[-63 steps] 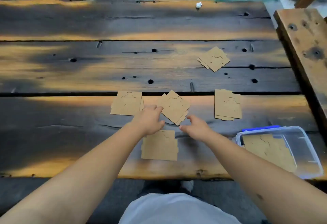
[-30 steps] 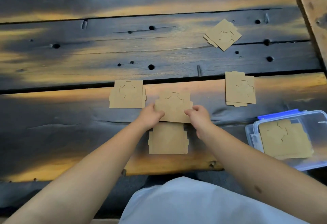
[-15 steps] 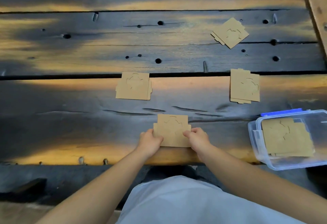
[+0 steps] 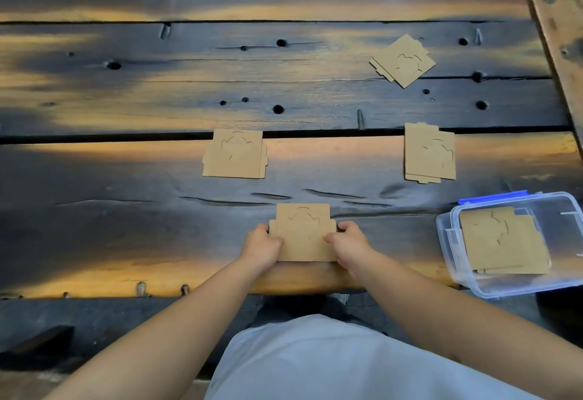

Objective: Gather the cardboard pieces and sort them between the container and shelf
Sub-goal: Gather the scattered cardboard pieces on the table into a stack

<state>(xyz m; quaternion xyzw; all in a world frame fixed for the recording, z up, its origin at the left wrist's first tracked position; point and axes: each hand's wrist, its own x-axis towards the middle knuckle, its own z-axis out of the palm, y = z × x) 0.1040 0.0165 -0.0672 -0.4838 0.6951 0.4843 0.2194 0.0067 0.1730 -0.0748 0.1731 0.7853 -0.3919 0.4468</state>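
The dark plank table (image 4: 132, 219) fills most of the view, its wood worn to orange-brown streaks along the near edge and in bands farther back. Long gaps run across the table between its boards, and round holes dot the middle boards. Shallow gouges mark the surface of the nearest board. A paler wooden beam (image 4: 558, 21) with dark knots slants along the table's far right side. Below the table's near edge lies a grey floor (image 4: 94, 324), and a light grey-blue garment (image 4: 331, 361) shows at the bottom centre.
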